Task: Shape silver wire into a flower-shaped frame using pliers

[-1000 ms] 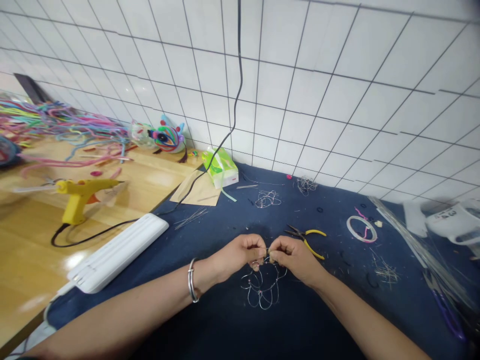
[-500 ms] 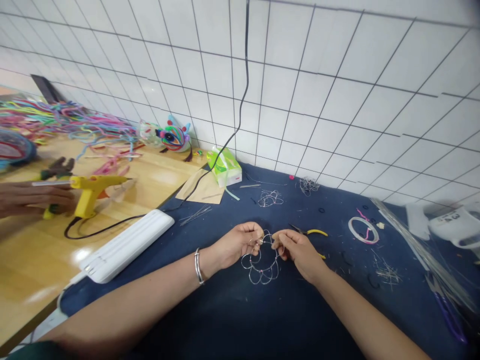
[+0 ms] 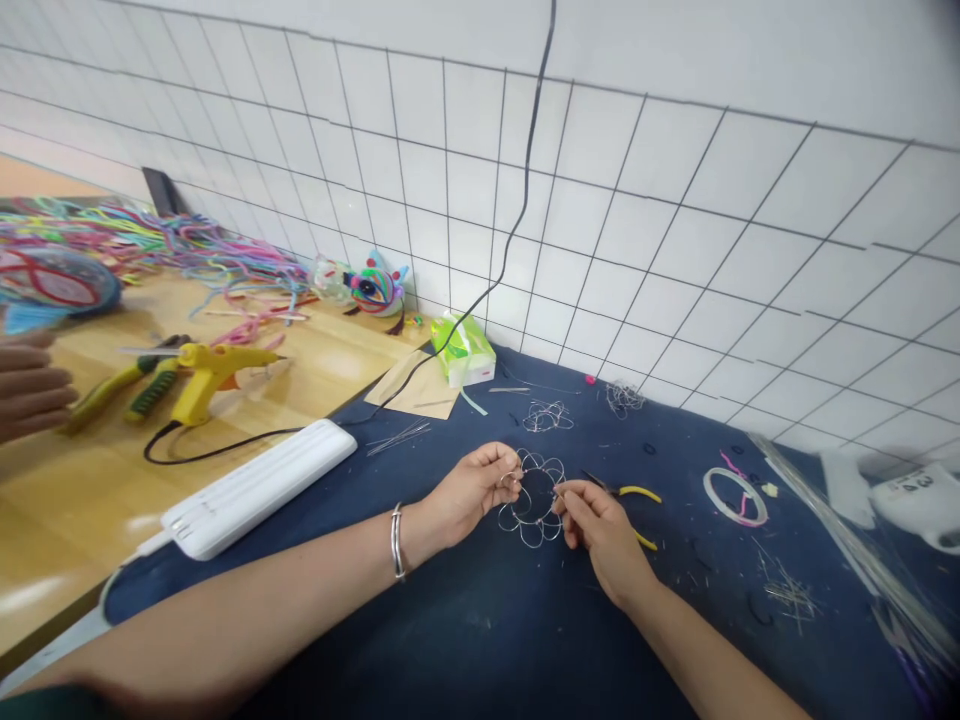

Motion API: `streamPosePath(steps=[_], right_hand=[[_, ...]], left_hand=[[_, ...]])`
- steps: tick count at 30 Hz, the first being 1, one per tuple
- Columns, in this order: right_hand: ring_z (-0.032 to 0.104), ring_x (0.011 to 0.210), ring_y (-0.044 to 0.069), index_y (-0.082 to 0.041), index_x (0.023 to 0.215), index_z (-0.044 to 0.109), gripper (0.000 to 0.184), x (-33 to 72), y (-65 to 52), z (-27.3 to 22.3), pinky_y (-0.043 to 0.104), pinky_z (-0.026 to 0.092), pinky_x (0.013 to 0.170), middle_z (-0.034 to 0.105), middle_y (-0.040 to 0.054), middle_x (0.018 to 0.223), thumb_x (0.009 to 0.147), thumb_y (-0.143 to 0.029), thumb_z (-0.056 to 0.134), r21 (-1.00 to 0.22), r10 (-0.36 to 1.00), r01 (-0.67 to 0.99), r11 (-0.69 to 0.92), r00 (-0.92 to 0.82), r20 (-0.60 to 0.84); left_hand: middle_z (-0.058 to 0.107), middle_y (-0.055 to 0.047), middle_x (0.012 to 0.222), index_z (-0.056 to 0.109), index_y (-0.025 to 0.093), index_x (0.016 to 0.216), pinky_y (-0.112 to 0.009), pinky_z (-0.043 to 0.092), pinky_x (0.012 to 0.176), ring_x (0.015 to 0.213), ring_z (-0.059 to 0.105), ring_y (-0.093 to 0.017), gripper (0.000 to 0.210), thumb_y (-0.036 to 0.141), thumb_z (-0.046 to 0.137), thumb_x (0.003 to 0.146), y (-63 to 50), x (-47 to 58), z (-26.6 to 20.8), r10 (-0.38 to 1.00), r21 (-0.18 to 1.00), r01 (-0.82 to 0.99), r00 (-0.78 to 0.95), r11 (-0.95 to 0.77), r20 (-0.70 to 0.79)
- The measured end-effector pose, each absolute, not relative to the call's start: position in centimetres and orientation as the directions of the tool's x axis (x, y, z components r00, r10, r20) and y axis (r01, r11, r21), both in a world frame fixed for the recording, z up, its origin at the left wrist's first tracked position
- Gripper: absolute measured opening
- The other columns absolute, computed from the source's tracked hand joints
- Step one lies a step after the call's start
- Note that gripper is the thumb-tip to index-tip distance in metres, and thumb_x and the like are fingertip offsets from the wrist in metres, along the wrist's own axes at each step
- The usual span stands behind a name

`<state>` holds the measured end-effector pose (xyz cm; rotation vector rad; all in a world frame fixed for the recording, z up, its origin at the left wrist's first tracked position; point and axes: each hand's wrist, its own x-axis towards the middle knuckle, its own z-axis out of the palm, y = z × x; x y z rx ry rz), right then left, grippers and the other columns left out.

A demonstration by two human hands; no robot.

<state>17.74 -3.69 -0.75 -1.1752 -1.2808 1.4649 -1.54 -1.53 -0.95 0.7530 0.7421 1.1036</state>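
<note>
Between my two hands is a silvery wire ring with several petal-like loops (image 3: 534,521), held just above the dark blue cloth. My left hand (image 3: 476,492) pinches its left side between thumb and fingertips; a bracelet circles that wrist. At the opposite edge, my right hand (image 3: 596,520) has thumb and forefinger closed on the wire, its other fingers curled. Part of the ring is hidden behind the fingertips. Just beyond my right hand lie pliers with yellow handles (image 3: 639,493), partly covered by it. A second looped wire piece (image 3: 547,417) rests farther back.
On the left wooden table are a yellow glue gun (image 3: 202,378), green-and-yellow pliers (image 3: 154,388) and another person's hand (image 3: 30,385). A white oblong box (image 3: 262,488) lies by my left forearm. To the right are a white ring coil (image 3: 711,493), wire scraps (image 3: 787,597) and long wires (image 3: 832,512).
The wire ring has turned, and my right hand has shifted its hold lower on the right edge. The other person's hand has drawn left from the pliers. My view has shifted slightly.
</note>
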Motion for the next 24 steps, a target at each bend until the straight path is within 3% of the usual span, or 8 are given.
streamPosePath(steps=[16,24], right_hand=[[0.040,0.049,0.007,-0.019,0.089,0.056,0.016,17.5,-4.0,-1.0,0.023,0.033,0.048,0.051,-0.0031,0.068,0.078,-0.030,0.057,-0.996,0.976,0.082,-0.015,-0.215,-0.032],[0.041,0.050,0.007,-0.019,0.083,0.054,0.012,17.7,-3.9,-1.1,0.023,0.033,0.049,0.047,-0.0043,0.064,0.078,-0.030,0.058,-0.998,0.981,0.066,-0.005,-0.192,-0.018]], left_hand=[[0.059,-0.003,0.078,0.056,0.014,0.081,-0.024,0.042,0.064,0.065,0.056,-0.010,0.020,0.031,0.064,0.074,-1.4,-2.1,-0.7,0.921,0.885,-0.376,0.366,0.276,-0.132],[0.059,-0.004,0.083,0.056,0.014,0.084,-0.025,0.043,0.067,0.072,0.058,-0.013,0.021,0.034,0.059,0.078,-1.3,-2.3,-0.6,0.936,0.937,-0.291,0.341,0.194,-0.088]])
